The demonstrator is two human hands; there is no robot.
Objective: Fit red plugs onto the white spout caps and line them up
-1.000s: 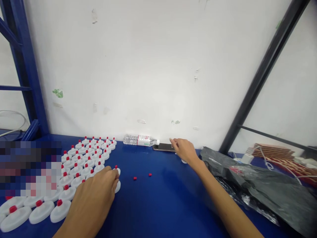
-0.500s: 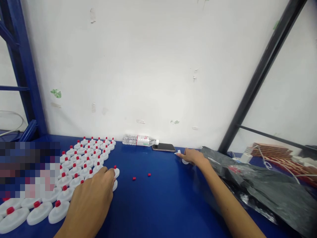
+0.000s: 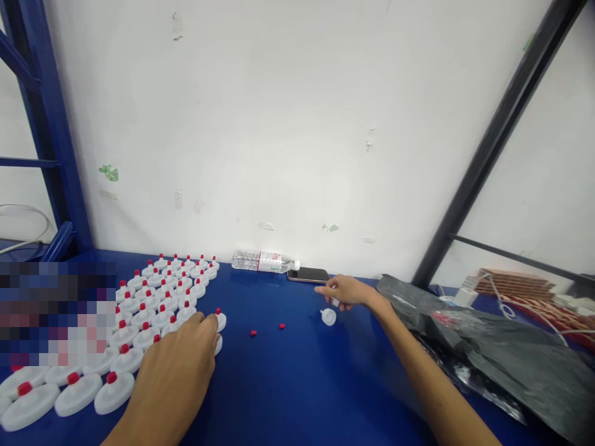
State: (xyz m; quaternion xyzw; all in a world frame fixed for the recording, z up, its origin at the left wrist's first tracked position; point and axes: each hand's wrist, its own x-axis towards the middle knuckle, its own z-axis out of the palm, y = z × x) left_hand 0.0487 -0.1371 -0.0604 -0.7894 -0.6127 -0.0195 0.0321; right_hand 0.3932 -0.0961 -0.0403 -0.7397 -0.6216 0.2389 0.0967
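Rows of white oval plastic pieces with red caps [image 3: 160,318] stand on the blue table [image 3: 279,384] at the left. My left hand [image 3: 183,356] lies over the right edge of these rows, fingers curled down; its fingertips and whatever they hold are hidden. Beyond the table's middle, my right hand [image 3: 346,291] has its fingers curled around a small white plastic piece, mostly covered by them. Just below those fingers is a white round plastic piece [image 3: 328,317], seen from its face; I cannot tell whether it touches the hand. Two loose red caps [image 3: 253,333] lie between my hands.
A clear water bottle [image 3: 264,261] lies against the wall, touching a dark phone [image 3: 307,274]. Grey plastic bagging [image 3: 483,347] spreads over the right side, with brown stacked material [image 3: 511,286] and white cables behind. A blue metal frame [image 3: 65,142] rises at the left.
My right hand has shifted slightly left and turned; the white round piece now shows below its fingers. The left hand stays at the capped pieces.
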